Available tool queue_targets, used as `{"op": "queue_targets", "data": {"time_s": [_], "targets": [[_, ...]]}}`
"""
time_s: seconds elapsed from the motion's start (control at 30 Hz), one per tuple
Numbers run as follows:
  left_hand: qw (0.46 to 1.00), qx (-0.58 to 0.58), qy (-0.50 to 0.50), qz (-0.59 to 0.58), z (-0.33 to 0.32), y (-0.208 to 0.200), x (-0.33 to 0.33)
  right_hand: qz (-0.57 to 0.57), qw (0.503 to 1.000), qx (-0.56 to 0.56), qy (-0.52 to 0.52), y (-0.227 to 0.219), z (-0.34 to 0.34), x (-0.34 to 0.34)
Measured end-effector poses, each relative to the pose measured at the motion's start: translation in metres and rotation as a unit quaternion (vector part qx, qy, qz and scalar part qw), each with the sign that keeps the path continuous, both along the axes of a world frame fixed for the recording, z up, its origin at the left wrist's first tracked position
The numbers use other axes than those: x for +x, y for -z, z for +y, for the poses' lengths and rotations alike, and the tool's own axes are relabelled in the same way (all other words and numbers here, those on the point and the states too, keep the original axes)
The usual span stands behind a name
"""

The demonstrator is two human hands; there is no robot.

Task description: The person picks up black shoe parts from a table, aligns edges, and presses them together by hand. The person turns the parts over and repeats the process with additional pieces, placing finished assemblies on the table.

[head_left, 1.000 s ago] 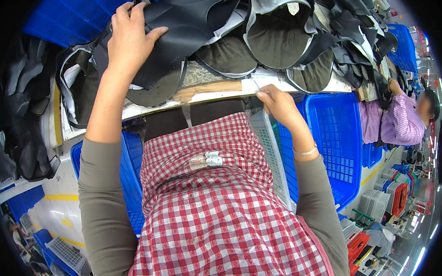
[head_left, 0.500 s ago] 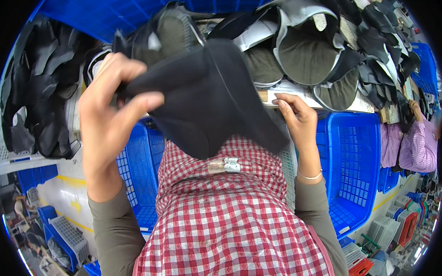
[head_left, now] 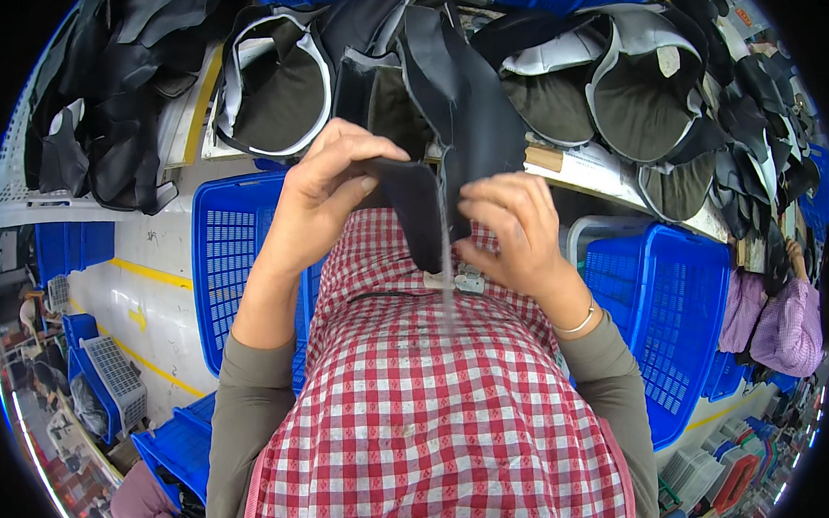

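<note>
"So, what's happening?"

"I think a black piece (head_left: 418, 209) is being turned, at twelve o'clock, just in front of the checked apron (head_left: 446, 397). Next seems to need a steady hold."

"And the grip?"

"Left hand (head_left: 328, 185), eleven o'clock, pinches the black piece, fingers over thumb. Right hand (head_left: 518, 228), one o'clock, is curled close beside it. I can't tell if it grips anything."
</note>
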State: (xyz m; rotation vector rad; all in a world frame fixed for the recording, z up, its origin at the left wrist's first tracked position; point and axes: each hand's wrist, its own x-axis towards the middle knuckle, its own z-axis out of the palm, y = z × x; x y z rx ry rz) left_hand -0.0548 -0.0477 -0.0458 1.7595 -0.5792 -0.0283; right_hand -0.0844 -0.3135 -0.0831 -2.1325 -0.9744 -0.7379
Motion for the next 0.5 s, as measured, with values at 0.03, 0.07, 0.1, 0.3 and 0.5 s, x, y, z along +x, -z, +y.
{"op": "queue_targets", "data": {"time_s": [0.03,0.07,0.1,0.3,0.5], "targets": [[1.0,-0.006,0.009,0.016,0.0,-0.001,0.002,-0.023,0.998,-0.027,0.043,0.003,-0.001,0.001],[0.999,-0.025,0.029,0.029,-0.002,-0.003,0.005,-0.025,0.997,-0.013,0.07,0.005,-0.002,0.003],[0.999,-0.031,0.038,0.021,-0.003,-0.006,0.007,-0.041,0.995,0.015,0.089,0.005,-0.003,0.005],[0.998,0.001,0.043,0.035,-0.023,-0.025,0.01,-0.108,0.986,0.01,0.125,-0.017,-0.001,0.01],[0.993,-0.008,-0.071,0.094,-0.022,-0.04,0.009,-0.051,0.945,0.138,0.293,-0.04,-0.051,0.045]]}}
